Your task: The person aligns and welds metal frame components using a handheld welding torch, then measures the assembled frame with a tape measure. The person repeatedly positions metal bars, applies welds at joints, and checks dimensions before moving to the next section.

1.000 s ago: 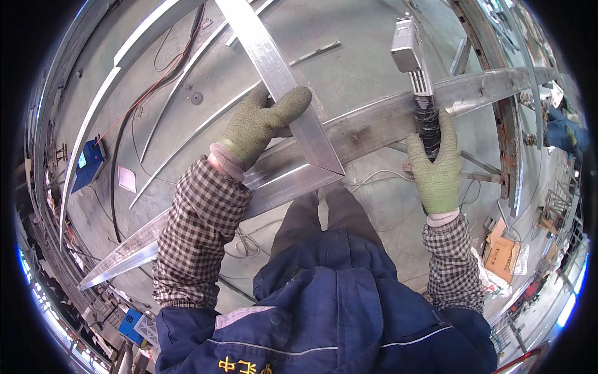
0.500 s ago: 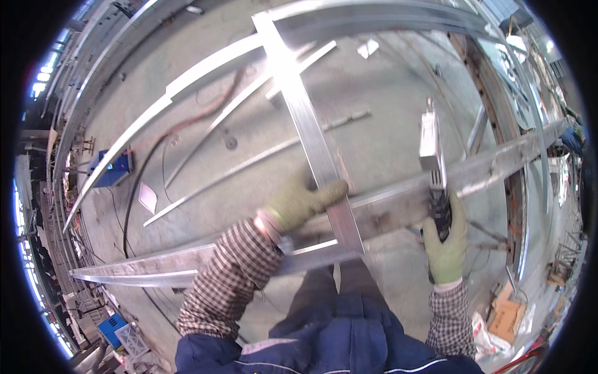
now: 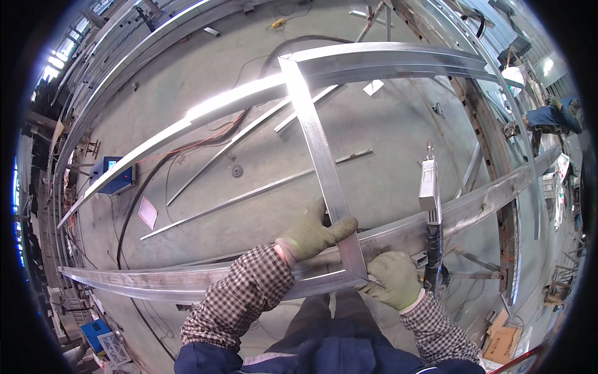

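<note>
A bright metal frame (image 3: 321,159) of square tubing lies across a long, stained metal beam (image 3: 405,235). My left hand (image 3: 314,234), in a pale green knit glove, wraps round the crossbar close to its near end. At the near corner, where the crossbar meets a long rail (image 3: 156,283), the gloved fingers of my right hand (image 3: 393,280) are bent and closed against the tubing. Just right of that hand, a torch-like tool (image 3: 430,187) rests over the beam; it has a silver boxy body, a narrow metal tip pointing away and a black lower part.
Loose metal bars (image 3: 255,193) and a dark cable (image 3: 134,206) lie on the floor. A blue machine (image 3: 115,176) stands at left. Rusty steel supports (image 3: 483,124) rise on the right, with another person (image 3: 551,118) beyond. Cardboard (image 3: 501,336) lies lower right.
My right hand has let go of the torch-like tool and moved left to the frame's near corner. The tool now rests on the beam. My left hand keeps its hold on the crossbar.
</note>
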The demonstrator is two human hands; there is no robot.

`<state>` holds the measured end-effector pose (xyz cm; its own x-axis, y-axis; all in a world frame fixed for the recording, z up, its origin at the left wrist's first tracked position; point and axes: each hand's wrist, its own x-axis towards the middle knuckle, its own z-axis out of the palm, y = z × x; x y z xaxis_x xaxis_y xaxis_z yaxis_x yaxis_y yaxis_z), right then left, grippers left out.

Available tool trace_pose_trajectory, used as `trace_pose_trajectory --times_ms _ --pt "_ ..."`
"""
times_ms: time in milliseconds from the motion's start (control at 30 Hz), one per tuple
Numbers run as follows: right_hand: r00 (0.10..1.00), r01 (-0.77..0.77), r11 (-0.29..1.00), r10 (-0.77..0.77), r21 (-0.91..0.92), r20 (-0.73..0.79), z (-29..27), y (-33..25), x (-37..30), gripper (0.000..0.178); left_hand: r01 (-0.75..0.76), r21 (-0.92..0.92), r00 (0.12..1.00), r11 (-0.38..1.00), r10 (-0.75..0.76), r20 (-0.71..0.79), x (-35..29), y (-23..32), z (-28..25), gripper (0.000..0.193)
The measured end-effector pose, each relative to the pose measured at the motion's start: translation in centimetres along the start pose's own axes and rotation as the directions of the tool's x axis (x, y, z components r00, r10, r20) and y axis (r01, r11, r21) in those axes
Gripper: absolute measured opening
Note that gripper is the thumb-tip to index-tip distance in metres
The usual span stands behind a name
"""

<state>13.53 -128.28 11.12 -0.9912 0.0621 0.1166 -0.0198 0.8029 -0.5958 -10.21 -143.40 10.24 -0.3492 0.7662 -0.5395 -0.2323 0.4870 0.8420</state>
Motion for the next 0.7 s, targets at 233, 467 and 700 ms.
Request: trace_pose_trajectory --times_ms 233,467,700 --pt "0.984 0.171 0.984 -0.173 0.051 0.049 0.1 1.2 1.1 0.032 -0.067 0.054 0.998 0.996 0.068 -0.018 -0.1 -0.1 -0.1 0.099" --pt "0.976 0.178 0.984 -0.180 0.025 0.124 1.5 0.7 1.4 0.032 -0.010 -0.013 1.000 1.000 0.010 0.018 -0.9 -0.5 -1.4 0.103" --pt "0.980 0.194 0.979 -0.196 0.056 0.019 1.8 0.9 1.3 0.034 -0.018 0.007 1.000 1.000 0.018 -0.015 -0.7 -1.6 -1.2 0.102"
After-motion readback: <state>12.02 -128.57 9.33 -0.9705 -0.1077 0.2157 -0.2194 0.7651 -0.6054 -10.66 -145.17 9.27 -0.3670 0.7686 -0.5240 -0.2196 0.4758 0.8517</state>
